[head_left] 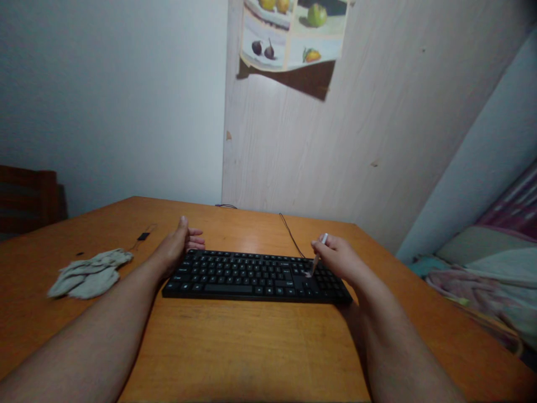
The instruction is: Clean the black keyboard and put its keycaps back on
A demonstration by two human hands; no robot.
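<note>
On the wooden table (243, 341), from the left, a crumpled pale cloth (90, 277) lies near a small black object (143, 237). My left hand (173, 249), fingers spread from the thumb, is at the left end of the black keyboard (235, 289); rightward, my right hand (339, 256) pinches a slim brush (316, 265), tip down over the keys.

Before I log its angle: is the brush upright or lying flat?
Upright but leaning: the right hand holds the brush with its white end up and its tip down at the keyboard.
</note>
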